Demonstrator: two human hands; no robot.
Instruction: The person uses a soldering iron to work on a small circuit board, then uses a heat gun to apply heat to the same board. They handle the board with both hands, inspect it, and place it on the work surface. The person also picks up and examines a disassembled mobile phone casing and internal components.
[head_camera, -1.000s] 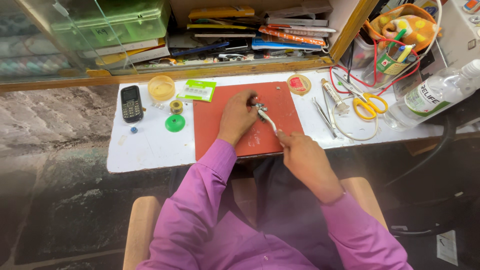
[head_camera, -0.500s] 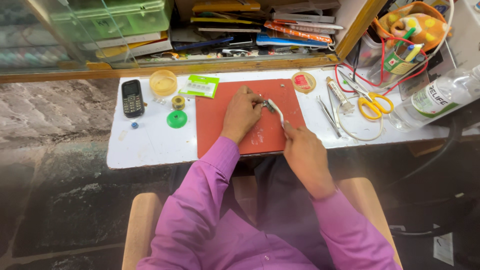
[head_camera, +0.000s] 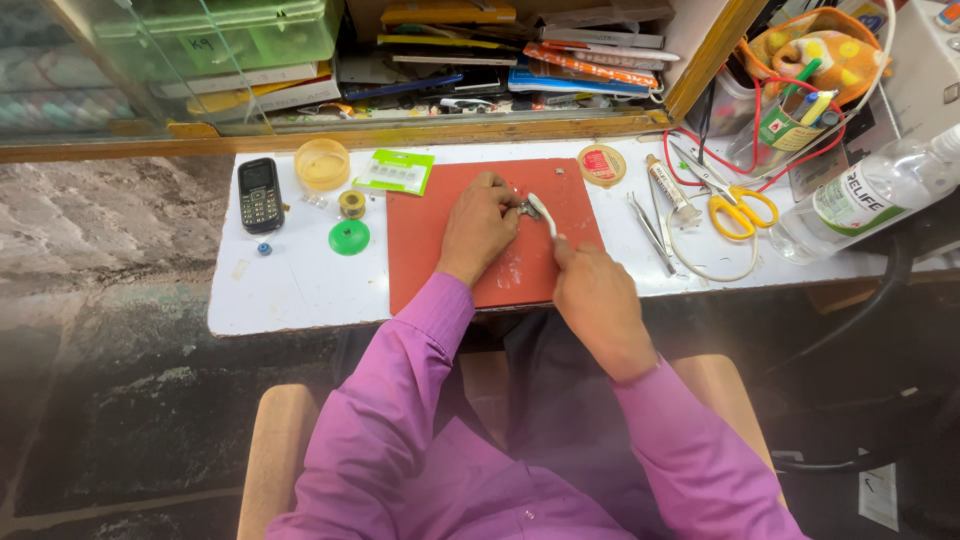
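Now | left hand (head_camera: 480, 225) curled, pinning small metal part (head_camera: 524, 209) on red mat (head_camera: 430, 250) near tabletop's far edge | right hand (head_camera: 597, 300) pinching white-handled tool (head_camera: 545, 213), tip at part.

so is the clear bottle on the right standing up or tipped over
Tipped over: the clear bottle lies on its side on the white table, cap pointing toward the upper right.

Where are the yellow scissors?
In the head view, the yellow-handled scissors lie on the white table, right of the red mat, between the tweezers and the clear plastic bottle.
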